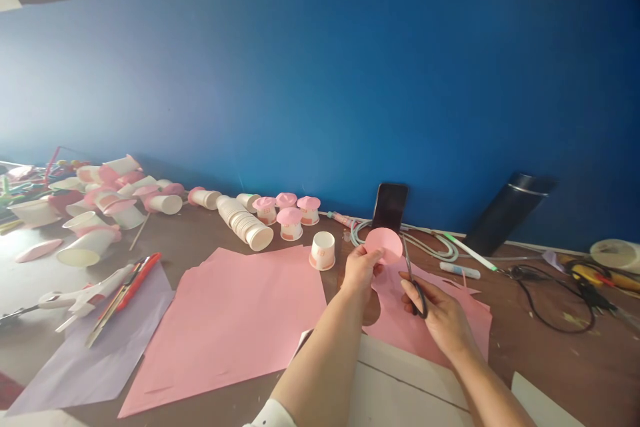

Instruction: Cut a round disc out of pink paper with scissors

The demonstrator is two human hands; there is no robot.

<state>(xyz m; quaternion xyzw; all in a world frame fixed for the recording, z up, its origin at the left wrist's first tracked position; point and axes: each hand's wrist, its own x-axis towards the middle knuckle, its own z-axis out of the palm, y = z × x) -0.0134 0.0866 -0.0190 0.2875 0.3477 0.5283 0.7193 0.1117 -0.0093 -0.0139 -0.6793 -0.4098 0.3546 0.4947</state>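
Note:
Pinched in my left hand (361, 270) is a round pink paper disc (384, 244), held up in front of the phone. My right hand (439, 313) grips black-handled scissors (408, 260), their blades pointing up beside the disc's right edge. Below both hands lies a cut pink sheet (395, 307) with a rounded notch in its left edge. A white paper cup (323, 251) stands upside down to the left of my left hand. Farther left, a large stack of pink paper (240, 307) lies flat.
Several pink-topped cups (290, 223) stand near the blue wall, beside a nested cup stack (244, 221). A glue gun (85, 290) and a red box cutter (125, 293) lie left on purple paper (95, 367). A phone (390, 205), black bottle (507, 213) and cables (530, 310) occupy the right.

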